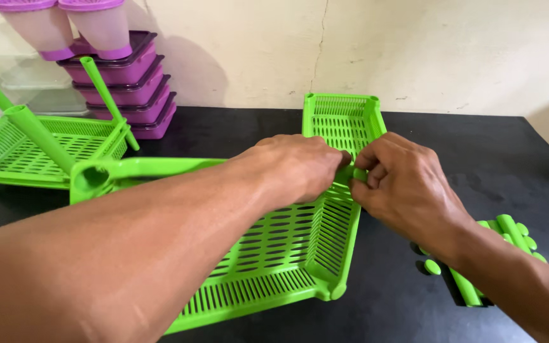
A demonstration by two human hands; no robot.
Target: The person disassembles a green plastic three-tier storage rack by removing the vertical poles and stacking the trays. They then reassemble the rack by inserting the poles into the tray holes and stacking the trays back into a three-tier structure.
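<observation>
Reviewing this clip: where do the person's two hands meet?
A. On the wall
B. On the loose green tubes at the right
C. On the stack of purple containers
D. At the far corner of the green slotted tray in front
D: the left hand and right hand pinch together at the far corner of the near green slotted tray, away from the purple containers and the loose green tubes.

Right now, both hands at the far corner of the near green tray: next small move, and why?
Probably press the green piece down into that corner. Left hand and right hand both pinch it at the slotted tray rim; whether it is seated is hidden. Spare green tubes lie beside the right wrist.
</observation>
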